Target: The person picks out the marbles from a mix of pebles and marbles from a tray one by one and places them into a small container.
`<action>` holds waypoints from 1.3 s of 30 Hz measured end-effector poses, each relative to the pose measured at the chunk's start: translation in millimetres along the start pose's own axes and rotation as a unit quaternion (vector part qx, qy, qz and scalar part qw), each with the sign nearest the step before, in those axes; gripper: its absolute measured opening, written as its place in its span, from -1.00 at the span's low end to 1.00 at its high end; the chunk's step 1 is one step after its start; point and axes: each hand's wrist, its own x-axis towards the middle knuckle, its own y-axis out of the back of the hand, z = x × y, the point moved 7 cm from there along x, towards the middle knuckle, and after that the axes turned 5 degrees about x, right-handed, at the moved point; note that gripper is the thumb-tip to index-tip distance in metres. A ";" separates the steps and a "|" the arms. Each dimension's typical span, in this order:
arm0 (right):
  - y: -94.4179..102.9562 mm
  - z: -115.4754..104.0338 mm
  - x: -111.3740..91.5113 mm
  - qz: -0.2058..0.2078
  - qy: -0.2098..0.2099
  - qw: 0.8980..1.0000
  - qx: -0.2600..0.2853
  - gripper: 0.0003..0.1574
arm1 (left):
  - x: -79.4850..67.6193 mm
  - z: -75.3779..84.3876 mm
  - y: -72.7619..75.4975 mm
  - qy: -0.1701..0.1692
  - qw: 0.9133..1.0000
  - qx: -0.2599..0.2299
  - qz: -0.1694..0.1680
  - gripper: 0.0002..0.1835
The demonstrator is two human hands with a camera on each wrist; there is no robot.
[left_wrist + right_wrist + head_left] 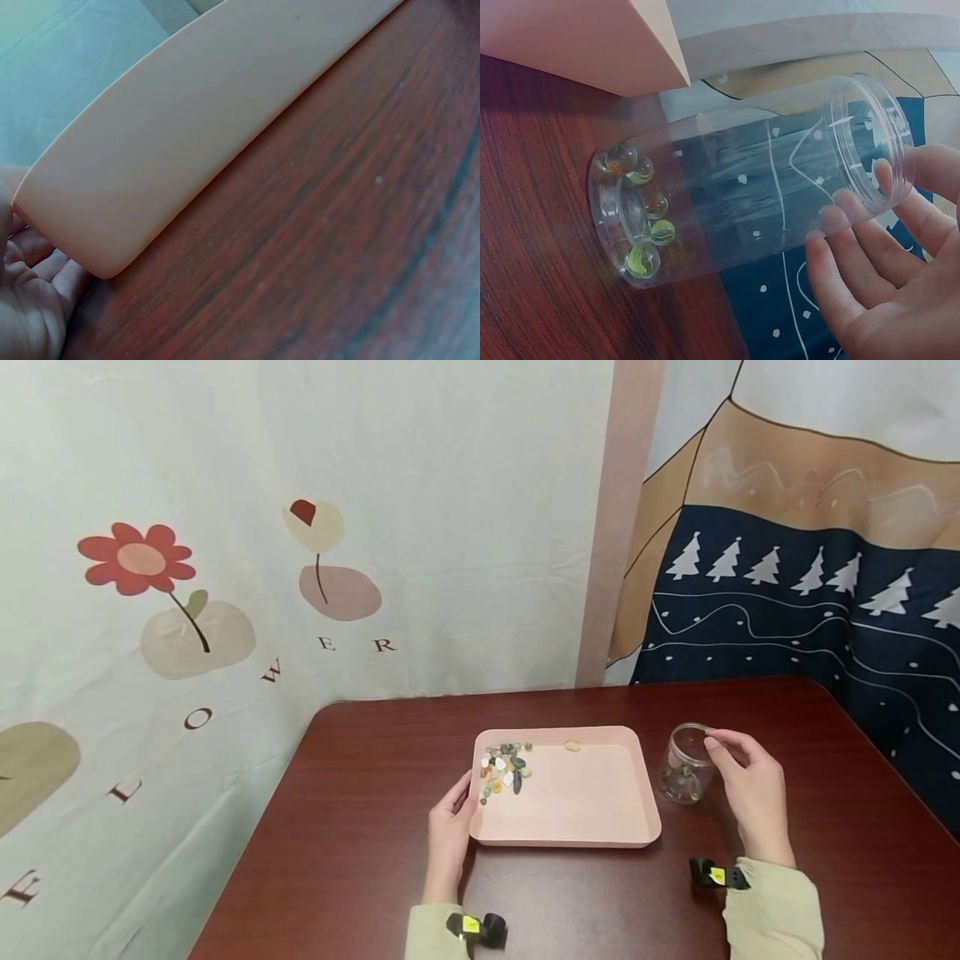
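Observation:
My left hand [450, 839] grips the left side of a pink rectangular tray [577, 802], fingers along the outer wall. In the left wrist view, the curled fingers [56, 274] lie at the tray's corner. Pebbles [504, 767] of mixed colours are gathered at the tray's left inside, and one yellowish pebble [572, 746] lies apart near the back wall. My right hand [753, 789] pinches the rim of a clear jar [686, 764] right of the tray. Several glass marbles [643, 260] with green, yellow and orange swirls rest at the jar's bottom; its mouth has no lid.
Tray and jar are on a dark reddish-brown wooden table [352, 827]. Behind it hangs a pale cloth [465, 527] with printed flowers and letters. A dark blue cloth with white trees [795, 627] hangs at the right.

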 end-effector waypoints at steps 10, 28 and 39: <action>7.9 -12.4 -3.3 0.045 0.014 0.999 -0.011 -0.50 | 1.8 0.9 -0.8 -0.009 1.000 0.014 0.007 -0.63; -2.6 -53.5 -22.3 0.059 0.103 0.993 0.005 -0.66 | 1.7 -0.6 1.4 0.003 1.000 0.001 0.000 -0.64; -53.1 -61.5 -30.7 -0.066 0.144 0.987 0.005 -0.65 | 2.1 -0.2 0.4 0.010 1.000 -0.005 0.000 -0.63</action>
